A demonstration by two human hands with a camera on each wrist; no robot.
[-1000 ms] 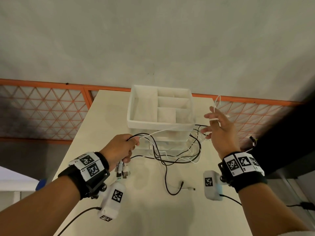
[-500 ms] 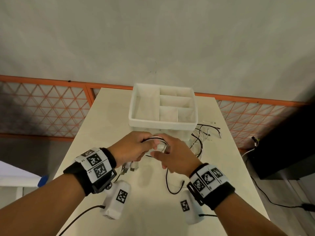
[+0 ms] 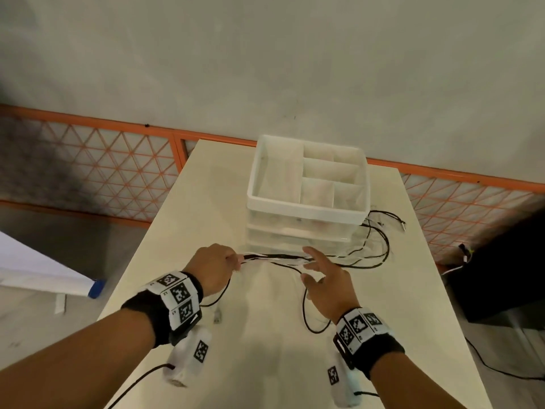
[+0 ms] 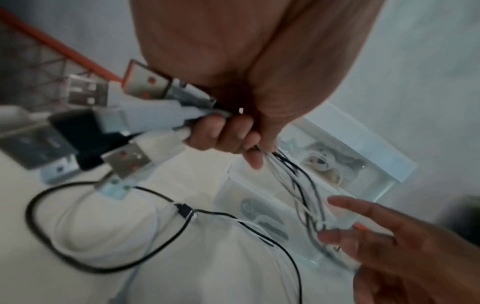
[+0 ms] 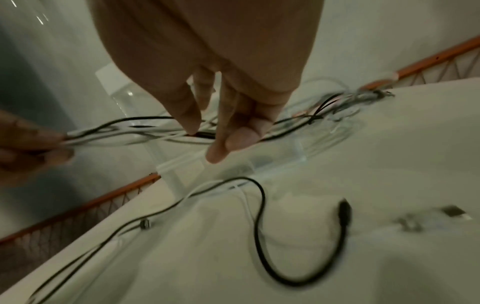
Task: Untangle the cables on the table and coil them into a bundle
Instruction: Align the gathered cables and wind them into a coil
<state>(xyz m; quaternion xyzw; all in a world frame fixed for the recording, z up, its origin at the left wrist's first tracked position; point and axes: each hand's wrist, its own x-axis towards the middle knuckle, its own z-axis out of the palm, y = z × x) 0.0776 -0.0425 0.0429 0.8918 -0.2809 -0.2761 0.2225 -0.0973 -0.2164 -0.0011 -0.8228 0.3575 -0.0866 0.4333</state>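
left hand (image 3: pixel 213 268) grip clamps cables (image 3: pixel 277 257) by plugs; right hand (image 3: pixel 326 278) open, fingers combing. i'd slide slowly, easing snags.

Pale table (image 3: pixel 182 219); drawer organizer (image 3: pixel 306 202); cables (image 3: pixel 380 249), seemingly loose plugs (image 3: pixel 217 317)

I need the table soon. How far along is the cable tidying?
Done: the left hand grips the black and white cables gathered together near their USB plugs. In hand: the right hand, fingers spread, runs along that bunch. Left: loose loops lie beside the clear drawer unit, one black end trails on the table; no coil yet.
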